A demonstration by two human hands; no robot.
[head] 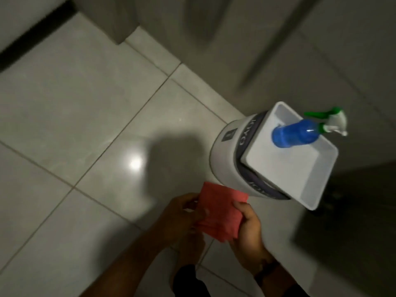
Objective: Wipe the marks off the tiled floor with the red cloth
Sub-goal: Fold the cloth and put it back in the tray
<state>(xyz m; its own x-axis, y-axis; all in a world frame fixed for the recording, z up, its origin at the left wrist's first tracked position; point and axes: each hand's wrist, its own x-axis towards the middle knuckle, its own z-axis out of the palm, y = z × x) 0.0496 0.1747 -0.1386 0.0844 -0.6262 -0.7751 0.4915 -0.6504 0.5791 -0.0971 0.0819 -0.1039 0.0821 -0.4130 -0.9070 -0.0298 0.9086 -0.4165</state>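
Observation:
A folded red cloth point(220, 211) is held up above the pale tiled floor point(75, 108), low in the middle of the view. My left hand point(182, 215) grips its left edge and my right hand point(246, 228) grips its right edge, thumb on top. Both hands are shut on the cloth. The picture is dim and blurred, and I cannot make out any marks on the tiles. A bright light reflection point(135, 163) shines on the floor just left of my shadow.
A white tray point(300, 179) rests on a white round container point(225, 146) at the right, with a blue spray bottle point(300, 133) lying in it. Grey walls or doors stand behind. A dark panel point(353, 221) fills the lower right.

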